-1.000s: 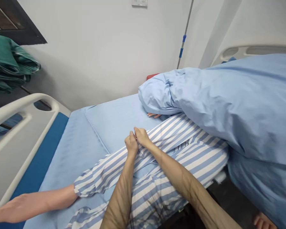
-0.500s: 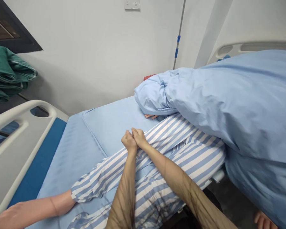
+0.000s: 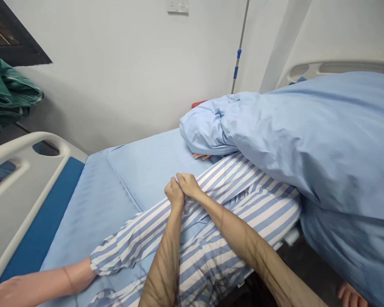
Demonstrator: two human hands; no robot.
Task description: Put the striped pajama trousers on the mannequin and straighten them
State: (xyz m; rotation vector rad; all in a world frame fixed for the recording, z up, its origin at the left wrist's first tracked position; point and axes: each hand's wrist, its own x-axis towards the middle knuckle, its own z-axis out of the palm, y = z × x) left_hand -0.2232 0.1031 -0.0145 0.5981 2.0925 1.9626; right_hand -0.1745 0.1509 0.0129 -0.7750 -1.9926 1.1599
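My left hand [image 3: 174, 192] and my right hand [image 3: 188, 184] are both closed, side by side and touching. They rest at the far edge of a blue-and-white striped trouser leg [image 3: 156, 221], around its middle. Whatever the curled fingers hold, if anything, is hidden beneath them. From the trouser cuff a bare lower leg [image 3: 60, 279], with a seam-like line round it as on a manikin, stretches to the lower left. The nearer striped trouser leg [image 3: 217, 256] lies under my forearms. A light blue quilt [image 3: 291, 128] is folded back over the upper body, and fingertips [image 3: 201, 156] show below its edge.
The blue mattress [image 3: 147, 157] runs against the wall, with a pale bed-end board [image 3: 22, 213] at left. Folded green cloth [image 3: 6, 89] is beyond that board. A metal pole [image 3: 240, 47] stands by the wall. Toes [image 3: 350, 294] show at the lower right.
The view has shifted slightly, so the bed end and the bare leg sit a little farther left. My hands stay closed together at nearly the same spot on the trouser leg.
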